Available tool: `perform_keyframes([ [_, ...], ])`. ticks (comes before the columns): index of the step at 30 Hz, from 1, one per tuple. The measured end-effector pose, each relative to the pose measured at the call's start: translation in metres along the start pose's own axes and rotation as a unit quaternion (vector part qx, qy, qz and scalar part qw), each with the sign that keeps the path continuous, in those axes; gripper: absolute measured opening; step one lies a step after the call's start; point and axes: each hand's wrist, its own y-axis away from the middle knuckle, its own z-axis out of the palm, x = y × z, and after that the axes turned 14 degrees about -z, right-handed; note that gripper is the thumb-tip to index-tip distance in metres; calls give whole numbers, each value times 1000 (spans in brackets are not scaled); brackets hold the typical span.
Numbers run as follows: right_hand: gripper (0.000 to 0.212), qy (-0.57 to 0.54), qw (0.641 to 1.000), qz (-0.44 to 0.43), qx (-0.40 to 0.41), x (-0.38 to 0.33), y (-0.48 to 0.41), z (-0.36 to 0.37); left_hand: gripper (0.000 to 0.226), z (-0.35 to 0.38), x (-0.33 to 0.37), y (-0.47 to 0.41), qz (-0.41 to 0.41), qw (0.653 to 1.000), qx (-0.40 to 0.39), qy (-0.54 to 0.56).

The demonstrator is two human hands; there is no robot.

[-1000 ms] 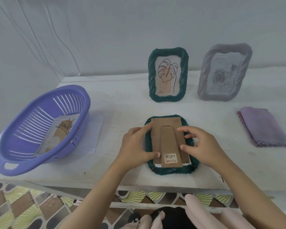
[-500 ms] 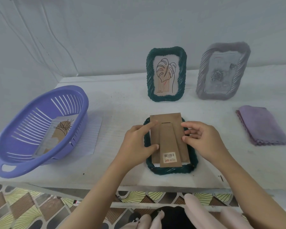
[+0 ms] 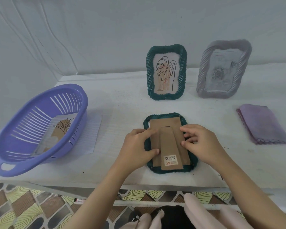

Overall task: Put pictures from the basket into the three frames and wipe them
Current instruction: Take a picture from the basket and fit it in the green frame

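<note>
A dark green frame point(image 3: 163, 115) lies face down near the table's front edge, its brown cardboard back point(image 3: 169, 129) with a barcode sticker facing up. My left hand point(image 3: 137, 144) presses the back's left side, thumb on the cardboard stand. My right hand point(image 3: 200, 144) rests its fingertips on the back's right edge. A second green frame point(image 3: 182, 70) stands behind, holding a leaf drawing. A grey frame point(image 3: 205, 66) stands to its right with a pale picture. The purple basket point(image 3: 23, 161) at left holds a picture point(image 3: 61, 129) of a plant.
A folded purple cloth point(image 3: 262, 124) lies at the right of the white table point(image 3: 122, 96). The wall rises just behind the standing frames. Below the table's front edge are patterned floor tiles and my knees.
Both hands have shifted slightly on the cardboard back, with the right fingers curling in at its right edge. The view has tilted a little; the frames and basket have stayed put.
</note>
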Motion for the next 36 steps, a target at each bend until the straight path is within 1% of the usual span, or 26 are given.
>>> perform_keyframes([
  [7,47,29,999,-17,-10,2,0,2,59,2,-5,-2,24,1000,7,2],
  [13,47,53,998,-28,-15,2,2,4,58,5,-10,-5,38,999,10,-23],
  [16,45,73,996,-42,-16,1,4,5,50,7,-13,-6,46,999,12,-14],
  [18,44,97,994,-53,-18,1,5,6,43,8,-15,-6,44,999,21,12],
  [20,43,138,988,-65,-14,3,6,5,42,11,-16,-8,37,998,33,32],
  [22,42,176,981,-81,-4,4,5,2,43,14,-16,-10,30,997,58,37],
  [24,43,189,978,-89,3,5,0,-1,38,15,-14,-15,22,995,93,39],
  [25,44,193,977,-91,3,6,-3,-2,39,15,-14,-17,21,993,109,39],
  [27,50,202,975,-89,0,10,-11,-4,50,14,-13,-23,24,991,129,40],
  [29,55,211,974,-78,-10,14,-20,-4,59,13,-12,-28,22,991,127,38],
  [32,61,227,972,-60,-28,19,-30,-3,70,14,-12,-34,-4,995,93,24],
  [36,65,215,975,-27,-57,25,-34,-3,79,10,-13,-40,-37,997,47,41],
])
